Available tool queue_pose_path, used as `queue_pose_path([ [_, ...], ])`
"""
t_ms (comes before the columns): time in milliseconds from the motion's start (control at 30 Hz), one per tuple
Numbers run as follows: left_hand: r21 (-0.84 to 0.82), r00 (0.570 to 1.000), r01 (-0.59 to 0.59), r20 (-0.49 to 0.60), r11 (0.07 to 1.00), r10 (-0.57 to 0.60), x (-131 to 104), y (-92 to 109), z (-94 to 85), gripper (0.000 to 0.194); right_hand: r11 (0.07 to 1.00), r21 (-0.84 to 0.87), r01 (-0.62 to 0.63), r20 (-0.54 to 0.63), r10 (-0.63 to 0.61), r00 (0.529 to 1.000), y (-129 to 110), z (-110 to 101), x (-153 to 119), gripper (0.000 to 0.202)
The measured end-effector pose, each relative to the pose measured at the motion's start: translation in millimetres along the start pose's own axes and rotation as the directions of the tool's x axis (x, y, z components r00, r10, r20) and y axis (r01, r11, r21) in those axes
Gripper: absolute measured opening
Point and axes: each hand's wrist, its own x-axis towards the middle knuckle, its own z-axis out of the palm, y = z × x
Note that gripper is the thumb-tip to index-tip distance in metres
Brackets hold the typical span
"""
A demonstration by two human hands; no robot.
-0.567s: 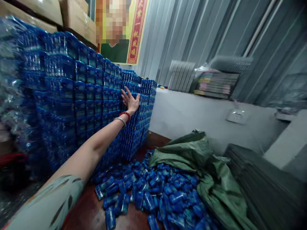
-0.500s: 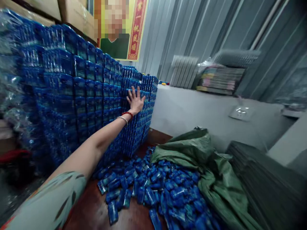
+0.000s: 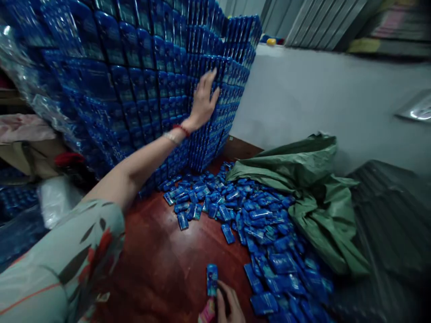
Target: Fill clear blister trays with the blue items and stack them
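My left hand (image 3: 203,99) reaches out to the tall stack of blue packs (image 3: 134,85), its fingers stretched and partly spread, with nothing seen in them. Whether the fingertips touch the packs I cannot tell. Low in the view, my right hand (image 3: 230,303) pinches a small blue packet (image 3: 212,274), held upright. A pink piece (image 3: 207,311) shows below that packet, too blurred to name. Many loose blue packets (image 3: 259,215) lie heaped on the reddish-brown surface (image 3: 158,264).
A crumpled green sack (image 3: 289,161) lies against the heap. Dark ridged material (image 3: 387,224) stands to the right. Behind is a white wall ledge (image 3: 323,94). Clear plastic wrap (image 3: 57,110) covers the stack's left side, near a white plastic bag (image 3: 59,199).
The view has tilted down and closer. My left hand's fingers have drawn closer together and point more to the upper right. My right hand with the blue packet has come into view.
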Motion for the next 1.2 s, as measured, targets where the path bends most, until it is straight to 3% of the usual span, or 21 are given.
queue_pose_path([
  [33, -0.03, 0.993, -0.027, 0.111, 0.999, 0.03, -40, -1, -4.7, 0.046, 0.999, -0.037, 0.03, -0.003, -0.03, 1.0, 4, -1, 5, 0.043],
  [67, -0.031, 0.957, 0.007, 0.29, 0.999, 0.003, -83, -3, -8.7, 0.045, 0.994, -0.081, 0.067, 0.02, -0.066, 0.998, 6, 0, 14, 0.043],
  [100, 0.026, 0.869, 0.102, 0.485, 0.994, -0.101, -127, -7, -12.2, 0.042, 0.985, -0.128, 0.116, 0.063, -0.109, 0.992, 4, 2, 25, 0.043],
  [133, 0.141, 0.731, 0.214, 0.633, 0.967, -0.254, -169, -11, -15.0, 0.041, 0.969, -0.174, 0.178, 0.123, -0.158, 0.98, 0, 6, 39, 0.043],
  [167, 0.216, 0.66, 0.265, 0.67, 0.94, -0.34, -207, -16, -17.1, 0.041, 0.944, -0.225, 0.24, 0.174, -0.203, 0.963, -8, 12, 57, 0.044],
  [233, 0.329, 0.584, 0.332, 0.664, 0.884, -0.466, -267, -23, -19.8, 0.049, 0.867, -0.346, 0.359, 0.235, -0.29, 0.928, -30, 28, 99, 0.049],
  [333, 0.427, 0.52, 0.417, 0.613, 0.803, -0.595, -315, -24, -19.5, 0.053, 0.726, -0.54, 0.425, 0.256, -0.339, 0.905, -69, 60, 165, 0.051],
  [467, 0.453, 0.484, 0.495, 0.565, 0.741, -0.669, -340, 3, -11.5, 0.052, 0.644, -0.607, 0.466, 0.408, -0.251, 0.878, -103, 98, 217, 0.052],
  [633, 0.354, 0.489, 0.525, 0.619, 0.774, -0.615, -377, 63, -1.3, 0.054, 0.587, -0.608, 0.534, 0.495, -0.245, 0.834, -121, 125, 216, 0.048],
  [700, 0.233, 0.531, 0.553, 0.641, 0.8, -0.554, -397, 85, -5.9, 0.051, 0.583, -0.564, 0.584, 0.548, -0.265, 0.794, -132, 139, 209, 0.047],
  [800, 0.068, 0.66, 0.553, 0.573, 0.83, -0.486, -422, 95, -33.6, 0.04, 0.572, -0.401, 0.716, 0.719, -0.288, 0.632, -154, 173, 201, 0.046],
  [867, 0.103, 0.736, 0.53, 0.436, 0.841, -0.517, -429, 78, -68.0, 0.034, 0.552, -0.316, 0.772, 0.784, -0.306, 0.54, -167, 201, 200, 0.046],
  [933, 0.261, 0.752, 0.558, 0.243, 0.788, -0.613, -424, 41, -112.3, 0.036, 0.538, -0.288, 0.793, 0.8, -0.32, 0.508, -178, 227, 200, 0.047],
  [967, 0.369, 0.72, 0.623, 0.074, 0.69, -0.69, -418, 17, -136.5, 0.037, 0.531, -0.282, 0.799, 0.8, -0.329, 0.502, -181, 238, 201, 0.047],
  [1033, 0.557, 0.591, 0.731, -0.229, 0.394, -0.773, -402, -31, -184.3, 0.048, 0.518, -0.276, 0.81, 0.797, -0.348, 0.494, -185, 253, 202, 0.044],
  [1067, 0.626, 0.542, 0.731, -0.291, 0.271, -0.789, -394, -54, -205.9, 0.057, 0.511, -0.276, 0.814, 0.793, -0.357, 0.494, -184, 257, 203, 0.042],
  [1133, 0.767, 0.489, 0.61, -0.167, 0.199, -0.856, -380, -94, -240.1, 0.061, 0.5, -0.284, 0.818, 0.785, -0.369, 0.498, -179, 257, 204, 0.038],
  [1200, 0.835, 0.43, 0.493, 0.009, 0.244, -0.903, -372, -121, -259.9, 0.059, 0.492, -0.297, 0.818, 0.779, -0.371, 0.506, -169, 245, 203, 0.036],
])
